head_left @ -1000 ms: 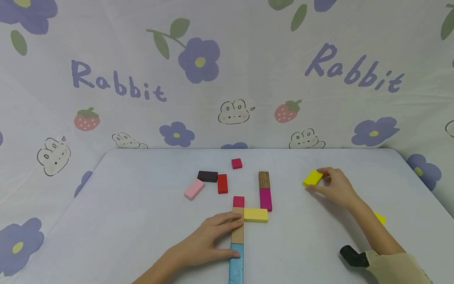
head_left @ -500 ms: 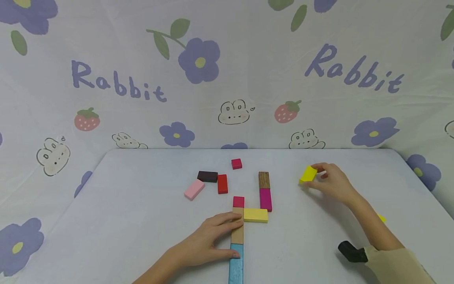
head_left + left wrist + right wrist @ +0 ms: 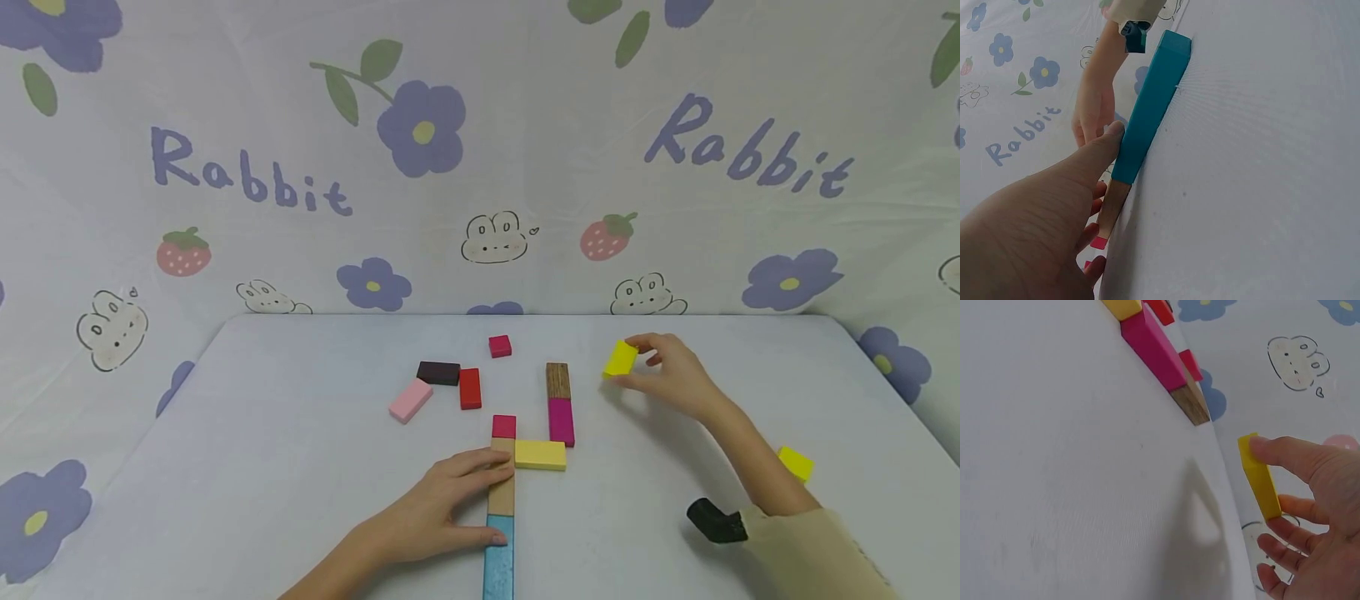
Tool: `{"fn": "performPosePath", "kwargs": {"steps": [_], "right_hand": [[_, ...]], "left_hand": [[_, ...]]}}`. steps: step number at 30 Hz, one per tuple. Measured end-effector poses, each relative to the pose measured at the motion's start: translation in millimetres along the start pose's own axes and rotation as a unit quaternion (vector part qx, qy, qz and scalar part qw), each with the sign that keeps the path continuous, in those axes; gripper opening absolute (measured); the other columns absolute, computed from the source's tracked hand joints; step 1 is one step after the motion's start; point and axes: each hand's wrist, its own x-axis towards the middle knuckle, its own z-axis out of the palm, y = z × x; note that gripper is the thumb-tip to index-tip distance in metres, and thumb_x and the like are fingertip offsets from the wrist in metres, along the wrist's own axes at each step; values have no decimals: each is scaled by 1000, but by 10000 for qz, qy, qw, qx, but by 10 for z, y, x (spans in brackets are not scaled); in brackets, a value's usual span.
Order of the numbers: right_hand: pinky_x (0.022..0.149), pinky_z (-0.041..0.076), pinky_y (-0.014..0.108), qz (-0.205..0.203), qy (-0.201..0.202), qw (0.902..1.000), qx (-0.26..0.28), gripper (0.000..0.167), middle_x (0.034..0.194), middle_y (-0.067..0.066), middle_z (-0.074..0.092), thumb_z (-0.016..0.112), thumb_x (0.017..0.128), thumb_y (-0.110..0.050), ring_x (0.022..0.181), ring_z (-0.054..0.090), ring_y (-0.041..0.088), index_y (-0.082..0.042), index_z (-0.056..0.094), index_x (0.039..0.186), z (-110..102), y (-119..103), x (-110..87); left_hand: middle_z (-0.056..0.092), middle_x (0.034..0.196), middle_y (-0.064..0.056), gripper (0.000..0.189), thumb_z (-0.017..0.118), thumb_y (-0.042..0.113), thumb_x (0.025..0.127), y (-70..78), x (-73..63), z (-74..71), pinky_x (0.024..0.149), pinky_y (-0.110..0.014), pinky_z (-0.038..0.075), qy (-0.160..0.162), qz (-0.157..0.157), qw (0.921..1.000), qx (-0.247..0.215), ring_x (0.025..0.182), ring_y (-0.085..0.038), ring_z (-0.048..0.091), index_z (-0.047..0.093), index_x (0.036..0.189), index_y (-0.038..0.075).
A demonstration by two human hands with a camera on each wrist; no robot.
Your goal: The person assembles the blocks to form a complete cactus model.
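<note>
My right hand [image 3: 678, 373] pinches a bright yellow block [image 3: 620, 358] between thumb and fingers. In the right wrist view, that yellow block [image 3: 1261, 478] is lifted off the table, with a shadow below. My left hand [image 3: 438, 508] rests on a line of blocks: its fingertips touch the tan block [image 3: 502, 498] and its thumb the blue block [image 3: 499, 571]. A small crimson block [image 3: 504, 427] caps the far end of this line. From its right side extends a pale yellow block [image 3: 541, 455], leading to a magenta block [image 3: 561, 422] and a brown wood-grain block [image 3: 558, 381].
Left of centre lie a dark brown block [image 3: 438, 373], a red block [image 3: 470, 389] and a pink block [image 3: 411, 401]. A small crimson block [image 3: 500, 346] sits farther back. Another bright yellow block [image 3: 796, 464] lies beside the right forearm. A patterned cloth [image 3: 555, 167] hangs behind the table.
My right hand has moved left and slightly away from me with the yellow block, which has turned more upright in view. More of the other yellow block shows. The left hand has stayed put.
</note>
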Motion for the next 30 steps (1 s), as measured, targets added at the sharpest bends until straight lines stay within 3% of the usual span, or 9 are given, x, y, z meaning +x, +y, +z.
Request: {"fn": "performPosePath", "kwargs": {"steps": [12,30], "right_hand": [[96,56,56,-343,-64,9994,33,62,133,30,57,82,91,-20,116,57,44,7,58,141,171,-285,155],[91,62,47,-396,-447,9982,112,62,135,26,58,84,88,-21,119,56,41,2,61,141,411,-594,320]], "left_hand": [[38,167,8,72,73,50,97,6,1,2,123,-55,38,-57,-83,9999,27,153,-19,35,48,160,26],[39,168,6,72,73,48,96,38,1,-10,123,-57,38,-82,-145,9999,-34,153,-20,35,49,160,25]]}}
